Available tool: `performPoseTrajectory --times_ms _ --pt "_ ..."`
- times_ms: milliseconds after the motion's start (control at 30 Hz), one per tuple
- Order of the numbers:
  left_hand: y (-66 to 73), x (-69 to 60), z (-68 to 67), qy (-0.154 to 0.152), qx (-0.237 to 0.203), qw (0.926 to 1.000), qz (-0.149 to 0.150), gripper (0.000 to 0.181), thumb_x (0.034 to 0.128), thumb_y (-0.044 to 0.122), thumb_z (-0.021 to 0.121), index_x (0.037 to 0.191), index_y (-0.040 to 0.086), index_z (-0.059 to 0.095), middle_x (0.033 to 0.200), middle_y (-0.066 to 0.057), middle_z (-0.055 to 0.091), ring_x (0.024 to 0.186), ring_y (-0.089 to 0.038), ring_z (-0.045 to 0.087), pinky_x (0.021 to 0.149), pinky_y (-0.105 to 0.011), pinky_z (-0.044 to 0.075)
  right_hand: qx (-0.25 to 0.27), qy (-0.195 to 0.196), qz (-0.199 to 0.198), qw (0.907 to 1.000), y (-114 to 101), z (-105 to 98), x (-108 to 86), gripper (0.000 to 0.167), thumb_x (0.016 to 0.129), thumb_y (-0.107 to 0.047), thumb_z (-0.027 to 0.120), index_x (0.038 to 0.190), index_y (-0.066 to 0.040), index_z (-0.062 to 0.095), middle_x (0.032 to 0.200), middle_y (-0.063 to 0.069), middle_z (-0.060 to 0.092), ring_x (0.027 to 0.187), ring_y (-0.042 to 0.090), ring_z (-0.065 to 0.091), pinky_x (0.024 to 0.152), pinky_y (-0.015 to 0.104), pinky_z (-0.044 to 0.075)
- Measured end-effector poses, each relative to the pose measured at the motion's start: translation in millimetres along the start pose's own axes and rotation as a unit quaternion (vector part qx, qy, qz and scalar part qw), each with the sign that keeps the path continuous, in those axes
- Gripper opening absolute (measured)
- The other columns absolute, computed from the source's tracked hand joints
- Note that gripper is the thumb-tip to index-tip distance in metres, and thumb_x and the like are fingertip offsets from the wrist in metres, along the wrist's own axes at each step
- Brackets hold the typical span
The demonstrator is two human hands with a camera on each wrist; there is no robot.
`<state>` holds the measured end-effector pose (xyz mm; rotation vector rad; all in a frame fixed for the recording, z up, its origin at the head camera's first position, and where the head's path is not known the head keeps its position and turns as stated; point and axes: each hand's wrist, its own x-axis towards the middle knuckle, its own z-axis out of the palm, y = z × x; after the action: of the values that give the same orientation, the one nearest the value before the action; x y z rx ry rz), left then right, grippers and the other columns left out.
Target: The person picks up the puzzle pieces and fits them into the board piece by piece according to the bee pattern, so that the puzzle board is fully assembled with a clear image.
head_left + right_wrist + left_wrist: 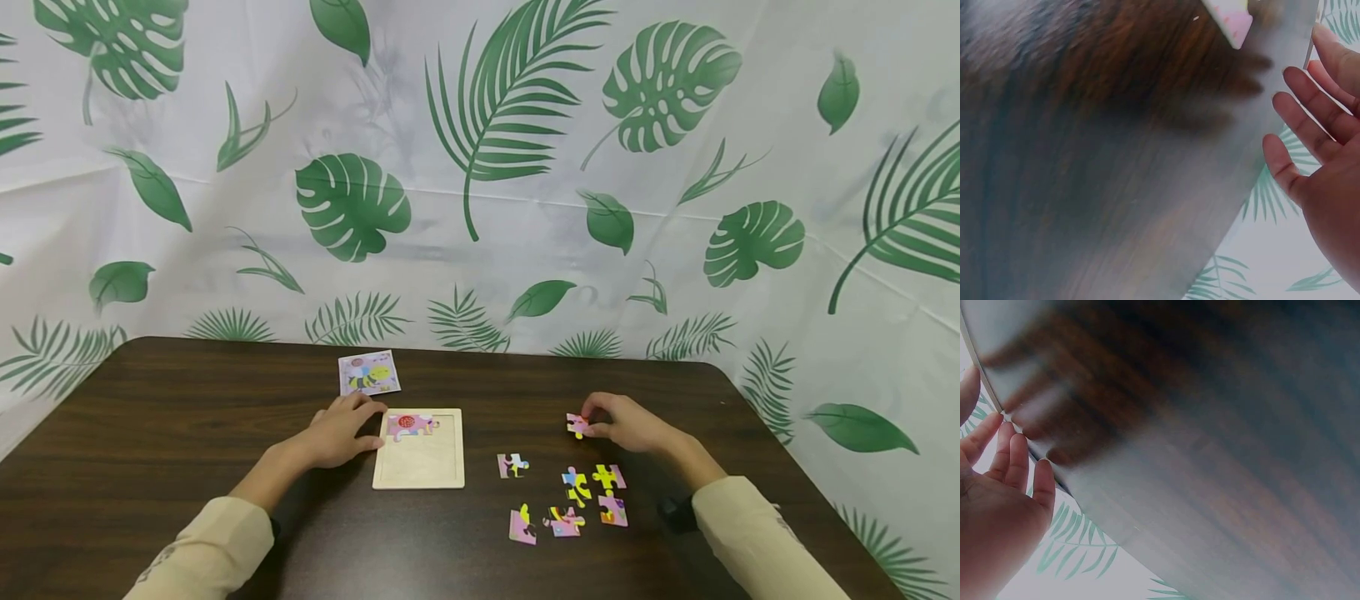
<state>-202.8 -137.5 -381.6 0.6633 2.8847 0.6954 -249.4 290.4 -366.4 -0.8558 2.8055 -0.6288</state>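
Note:
A square wooden puzzle tray (420,482) lies on the table, with joined pink pieces (411,427) along its upper left. The left hand (341,433) rests at the tray's left edge, thumb and a finger touching the frame; its fingers also show in the left wrist view (1007,487). At the right, the right hand (626,423) pinches a pink and yellow puzzle piece (576,425) between thumb and fingers. In the right wrist view the hand (1329,137) appears with its lower fingers extended, and the held piece is not clearly visible.
Several loose pieces lie between the tray and the right arm, among them a pink and white one (512,466), a blue and yellow one (576,486) and a yellow one (608,477). A picture card (369,373) lies behind the tray. A leaf-patterned cloth (480,250) hangs behind the table.

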Motion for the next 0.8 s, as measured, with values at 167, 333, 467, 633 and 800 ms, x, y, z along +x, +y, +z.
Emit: performPoseTrajectory --times_ms 167,333,467,633,800 --pt "-0.2 0.8 0.3 -0.002 0.002 1.0000 -0.002 0.043 0.0868 0.023 0.063 0.124 0.005 0.051 0.115 -0.013 0.045 0.109 -0.035 0.041 0.082 -0.058 0.033 -0.007 -0.003 0.000 1.0000 -6 0 5.1 0.013 0.082 -0.008 0.068 0.090 -0.007 0.058 0.084 -0.003 0.056 0.078 0.013 0.052 0.073 0.035 0.045" --pt "-0.5 0.8 0.3 -0.001 0.003 1.0000 -0.002 0.042 0.0868 0.023 0.063 0.124 0.005 0.051 0.115 -0.014 0.045 0.110 -0.035 0.040 0.082 -0.058 0.033 -0.007 -0.005 -0.013 0.9999 -14 -1 10.6 0.013 0.082 -0.010 0.068 0.091 -0.007 0.058 0.085 -0.002 0.056 0.078 0.013 0.052 0.073 0.034 0.045" --pt "-0.5 0.7 0.2 0.000 0.001 1.0000 -0.001 0.043 0.0868 0.023 0.063 0.124 0.005 0.051 0.115 -0.014 0.045 0.110 -0.035 0.040 0.082 -0.058 0.032 -0.005 -0.005 -0.027 0.9996 -21 -1 15.3 0.014 0.083 -0.011 0.067 0.092 -0.006 0.058 0.086 -0.003 0.056 0.079 0.013 0.052 0.073 0.034 0.045" --pt "-1.0 0.7 0.8 -0.001 0.000 1.0000 0.000 0.043 0.0870 0.023 0.063 0.124 0.005 0.051 0.115 -0.013 0.045 0.110 -0.035 0.040 0.081 -0.057 0.033 -0.006 -0.009 -0.021 0.9997 -29 1 20.7 0.013 0.083 -0.010 0.067 0.092 -0.006 0.058 0.086 -0.002 0.056 0.079 0.013 0.053 0.073 0.034 0.045" --pt "-0.9 0.7 0.8 -0.003 -0.001 1.0000 -0.001 0.043 0.0871 0.023 0.062 0.124 0.005 0.051 0.115 -0.013 0.045 0.110 -0.035 0.040 0.081 -0.057 0.033 -0.009 -0.009 -0.024 0.9996 -36 2 27.1 0.013 0.083 -0.010 0.067 0.093 -0.006 0.058 0.086 -0.001 0.056 0.079 0.013 0.052 0.073 0.033 0.045"
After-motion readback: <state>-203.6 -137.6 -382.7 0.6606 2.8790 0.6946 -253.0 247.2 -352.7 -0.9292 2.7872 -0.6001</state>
